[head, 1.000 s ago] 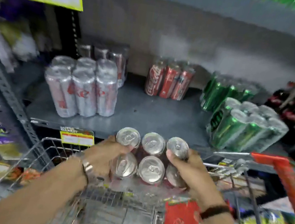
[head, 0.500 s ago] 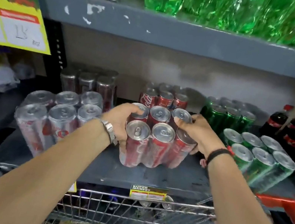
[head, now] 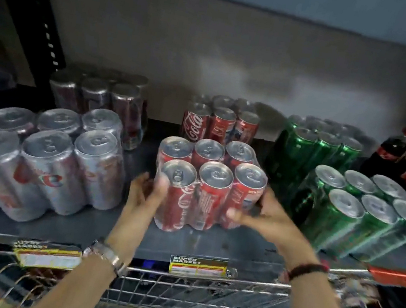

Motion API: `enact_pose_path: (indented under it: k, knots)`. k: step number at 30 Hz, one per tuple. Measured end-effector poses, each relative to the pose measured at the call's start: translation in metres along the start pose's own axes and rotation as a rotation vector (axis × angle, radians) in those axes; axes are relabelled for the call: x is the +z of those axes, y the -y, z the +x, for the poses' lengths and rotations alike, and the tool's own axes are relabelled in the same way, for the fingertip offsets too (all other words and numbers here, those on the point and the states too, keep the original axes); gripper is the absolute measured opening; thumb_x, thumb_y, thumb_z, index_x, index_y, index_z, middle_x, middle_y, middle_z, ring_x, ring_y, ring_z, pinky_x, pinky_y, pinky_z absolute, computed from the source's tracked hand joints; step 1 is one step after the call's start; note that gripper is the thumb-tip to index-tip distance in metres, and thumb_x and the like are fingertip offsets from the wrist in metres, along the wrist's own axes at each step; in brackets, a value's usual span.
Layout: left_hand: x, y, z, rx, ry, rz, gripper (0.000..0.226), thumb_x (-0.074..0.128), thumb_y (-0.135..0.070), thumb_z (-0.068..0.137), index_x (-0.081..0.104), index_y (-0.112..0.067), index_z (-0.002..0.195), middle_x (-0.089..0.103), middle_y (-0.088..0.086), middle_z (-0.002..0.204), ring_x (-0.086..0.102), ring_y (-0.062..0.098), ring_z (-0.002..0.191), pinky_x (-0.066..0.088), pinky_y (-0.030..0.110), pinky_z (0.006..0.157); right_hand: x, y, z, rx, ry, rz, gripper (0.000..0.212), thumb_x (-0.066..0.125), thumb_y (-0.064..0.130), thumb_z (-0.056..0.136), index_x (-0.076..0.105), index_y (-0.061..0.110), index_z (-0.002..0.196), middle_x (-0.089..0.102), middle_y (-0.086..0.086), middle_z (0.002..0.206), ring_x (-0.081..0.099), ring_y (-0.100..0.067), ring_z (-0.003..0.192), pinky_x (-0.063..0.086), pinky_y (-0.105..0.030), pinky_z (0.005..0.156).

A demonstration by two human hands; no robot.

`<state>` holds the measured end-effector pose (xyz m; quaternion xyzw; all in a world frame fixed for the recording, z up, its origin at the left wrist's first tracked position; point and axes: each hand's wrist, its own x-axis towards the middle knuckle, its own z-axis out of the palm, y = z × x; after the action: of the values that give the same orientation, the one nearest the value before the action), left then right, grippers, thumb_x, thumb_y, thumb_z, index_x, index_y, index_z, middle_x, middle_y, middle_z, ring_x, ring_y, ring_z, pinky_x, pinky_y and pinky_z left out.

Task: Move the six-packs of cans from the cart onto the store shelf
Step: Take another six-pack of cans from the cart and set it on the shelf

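Dim light, motion blur, wide-angle edge distortion

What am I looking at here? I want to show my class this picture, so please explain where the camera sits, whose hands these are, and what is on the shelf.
There is no machine: a person stocks a store shelf with bare hands. The one picture comes from a camera on the person's head, looking forward and down. The left hand and right hand press on either side of a red six-pack standing on the shelf; whether the grip is firm or loosening is unclear. Left of it stands a silver six-pack, right of it a green six-pack, with more packs behind and dark bottles far right. Below is the wire cart.
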<state>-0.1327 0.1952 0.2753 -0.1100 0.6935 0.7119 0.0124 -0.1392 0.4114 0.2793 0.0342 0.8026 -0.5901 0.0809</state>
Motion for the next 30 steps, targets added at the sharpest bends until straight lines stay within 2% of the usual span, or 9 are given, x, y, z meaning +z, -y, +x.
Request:
enact_pose_path:
  k: [1, 2, 4, 7, 12, 16, 19, 24, 30]
  knots:
    - [0.001, 0.011, -0.004, 0.044, 0.031, 0.097, 0.026, 0.053, -0.026, 0.086, 0.042, -0.015, 0.107, 0.059, -0.003, 0.111, 0.053, -0.002, 0.082, 0.044, 0.005, 0.063, 0.008, -0.014, 0.001, 0.004, -0.013, -0.048, 0.093, 0.083, 0.014, 0.060, 0.029, 0.017, 0.136, 0.057, 0.009, 0.121, 0.057, -0.004, 0.108, 0.049, -0.021, 0.095]
    - [0.002, 0.025, -0.007, 0.089, 0.078, 0.190, 0.044, 0.065, -0.022, 0.078, 0.037, -0.019, 0.111, 0.054, -0.009, 0.108, 0.053, 0.000, 0.090, 0.045, 0.005, 0.073, 0.016, -0.027, 0.002, 0.005, -0.061, -0.085, 0.088, 0.084, 0.012, 0.059, 0.034, 0.017, 0.131, 0.059, 0.006, 0.119, 0.058, -0.009, 0.109, 0.048, -0.027, 0.098]
    - [0.006, 0.042, -0.008, 0.168, 0.077, 0.378, 0.070, 0.079, -0.021, 0.061, 0.037, -0.017, 0.118, 0.054, -0.002, 0.114, 0.052, 0.014, 0.108, 0.044, 0.025, 0.094, 0.030, -0.040, 0.002, 0.001, -0.200, -0.132, 0.071, 0.082, 0.011, 0.062, 0.042, 0.013, 0.121, 0.061, -0.002, 0.116, 0.056, -0.017, 0.110, 0.043, -0.031, 0.098]
    - [0.009, 0.047, -0.003, 0.247, -0.051, 0.490, 0.071, 0.079, -0.013, 0.061, 0.041, -0.005, 0.120, 0.053, 0.014, 0.121, 0.050, 0.027, 0.115, 0.039, 0.030, 0.092, 0.035, -0.045, -0.003, -0.008, -0.302, -0.166, 0.058, 0.079, 0.011, 0.065, 0.046, 0.010, 0.114, 0.062, -0.011, 0.118, 0.056, -0.022, 0.108, 0.042, -0.033, 0.094]
    - [0.005, 0.053, -0.002, 0.287, 0.082, 0.520, 0.070, 0.079, -0.018, 0.061, 0.043, -0.010, 0.120, 0.057, 0.009, 0.123, 0.052, 0.019, 0.111, 0.042, 0.029, 0.093, 0.032, -0.059, -0.025, -0.019, -0.369, -0.214, 0.054, 0.079, 0.017, 0.066, 0.042, 0.024, 0.104, 0.063, -0.007, 0.112, 0.056, -0.023, 0.108, 0.044, -0.036, 0.094]
    - [0.003, 0.059, 0.000, 0.321, 0.069, 0.609, 0.086, 0.083, -0.018, 0.054, 0.038, -0.005, 0.125, 0.044, 0.013, 0.127, 0.041, 0.023, 0.121, 0.034, 0.033, 0.103, 0.031, -0.058, -0.030, -0.031, -0.322, -0.191, 0.071, 0.081, 0.012, 0.063, 0.040, 0.018, 0.121, 0.053, 0.006, 0.106, 0.051, -0.013, 0.103, 0.040, -0.028, 0.092]
    - [0.005, 0.058, 0.000, 0.297, 0.046, 0.672, 0.079, 0.083, -0.022, 0.055, 0.041, -0.004, 0.120, 0.044, 0.013, 0.123, 0.045, 0.025, 0.116, 0.039, 0.032, 0.098, 0.035, -0.058, -0.027, -0.035, -0.362, -0.236, 0.067, 0.081, 0.014, 0.063, 0.043, 0.011, 0.119, 0.051, 0.003, 0.105, 0.046, -0.011, 0.099, 0.037, -0.025, 0.088]
    - [0.004, 0.061, -0.001, 0.323, 0.027, 0.723, 0.069, 0.081, -0.029, 0.057, 0.047, -0.003, 0.112, 0.051, 0.014, 0.116, 0.052, 0.028, 0.107, 0.045, 0.034, 0.086, 0.038, -0.063, -0.026, -0.013, -0.426, -0.255, 0.063, 0.080, 0.017, 0.063, 0.046, 0.013, 0.116, 0.061, -0.010, 0.116, 0.053, -0.027, 0.110, 0.044, -0.044, 0.097]
    - [0.002, 0.062, -0.002, 0.354, 0.008, 0.728, 0.064, 0.081, -0.029, 0.057, 0.050, -0.002, 0.106, 0.054, 0.012, 0.105, 0.056, 0.029, 0.099, 0.046, 0.033, 0.079, 0.036, -0.066, -0.027, -0.017, -0.410, -0.236, 0.055, 0.080, 0.015, 0.063, 0.047, 0.014, 0.107, 0.064, -0.010, 0.110, 0.056, -0.026, 0.105, 0.045, -0.035, 0.089]
